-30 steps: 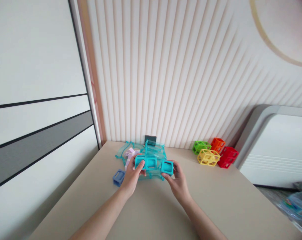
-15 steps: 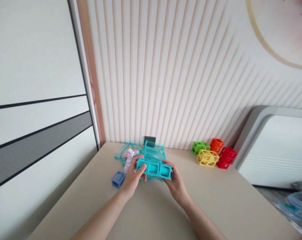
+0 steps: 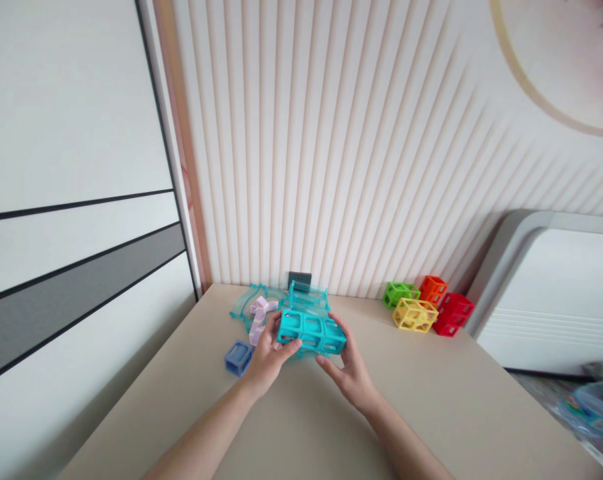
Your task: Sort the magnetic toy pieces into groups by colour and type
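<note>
Between my hands is a turquoise block [image 3: 312, 328], a row of three open-framed cubes, held up over the table and tilted so its top and front show. My left hand [image 3: 270, 351] grips its left end, thumb at the lower front edge. At the right end, my right hand [image 3: 350, 367] has its fingers behind the block and its thumb below the corner. Behind it lie clear teal plastic pieces [image 3: 308, 300], partly hidden by the block. A pale lilac piece [image 3: 258, 320] and a blue open-framed cube [image 3: 238, 358] rest left of my left hand.
Green [image 3: 401, 294], orange [image 3: 434, 290], yellow [image 3: 415, 315] and red [image 3: 453, 314] framed blocks stand at the table's back right. A dark socket [image 3: 300, 281] sits on the ribbed wall [image 3: 291, 147]. A white cabinet [image 3: 71, 120] borders the left side.
The turquoise block has been turned in my hands, so its top and front now show together. My left thumb has moved down to its lower edge; my right thumb has shifted left beneath it.
</note>
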### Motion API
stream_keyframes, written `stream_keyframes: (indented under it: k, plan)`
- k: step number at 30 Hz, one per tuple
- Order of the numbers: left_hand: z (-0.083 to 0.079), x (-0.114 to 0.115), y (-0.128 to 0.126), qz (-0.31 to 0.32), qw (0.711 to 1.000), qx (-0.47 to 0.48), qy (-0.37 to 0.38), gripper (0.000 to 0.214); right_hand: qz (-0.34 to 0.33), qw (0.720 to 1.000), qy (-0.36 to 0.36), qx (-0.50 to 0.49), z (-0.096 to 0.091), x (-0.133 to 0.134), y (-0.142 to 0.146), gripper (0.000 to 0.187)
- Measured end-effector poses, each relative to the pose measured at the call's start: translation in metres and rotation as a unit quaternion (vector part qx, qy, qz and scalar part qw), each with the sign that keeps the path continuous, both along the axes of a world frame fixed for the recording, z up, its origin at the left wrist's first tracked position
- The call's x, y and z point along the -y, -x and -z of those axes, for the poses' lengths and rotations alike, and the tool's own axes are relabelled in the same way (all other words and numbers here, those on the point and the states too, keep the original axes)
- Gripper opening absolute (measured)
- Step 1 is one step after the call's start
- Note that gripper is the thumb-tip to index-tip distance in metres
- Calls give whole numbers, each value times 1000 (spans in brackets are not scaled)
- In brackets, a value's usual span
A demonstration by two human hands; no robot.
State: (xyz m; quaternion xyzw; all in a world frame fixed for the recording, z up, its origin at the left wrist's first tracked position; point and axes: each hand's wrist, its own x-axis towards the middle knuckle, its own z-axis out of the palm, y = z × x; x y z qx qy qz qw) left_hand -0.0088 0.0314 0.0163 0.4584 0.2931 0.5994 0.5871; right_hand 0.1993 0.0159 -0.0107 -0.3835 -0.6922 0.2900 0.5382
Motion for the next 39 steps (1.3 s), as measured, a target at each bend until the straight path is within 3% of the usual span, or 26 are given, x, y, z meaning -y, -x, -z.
stream_keyframes:
  k: [7, 10, 15, 24, 29, 35, 39]
  plan:
    - [5, 2, 1, 60, 997, 2, -40, 78, 73, 997, -29, 2, 6, -5, -1, 74]
    - [7, 2, 2, 73, 996, 11, -58, 87, 95, 994, -53, 26, 3, -5, -1, 65]
    - [6, 2, 4, 38, 997, 5, -67, 91, 91, 990, -88, 65, -1, -4, -3, 49]
    - [12, 6, 0, 37, 992, -27, -115, 72, 93, 988, -77, 92, 1, -5, 2, 41]
    - [-2, 5, -1, -30, 998, -14, -56, 62, 142, 988, -64, 16, -1, -1, 2, 51]
    - [-3, 11, -7, 107, 989, -81, 67, 46, 154, 975, -61, -145, 1, -1, 0, 58]
    - [-1, 16, -11, 136, 986, -26, 94, 40, 151, 973, -85, -152, 3, 0, 0, 57]
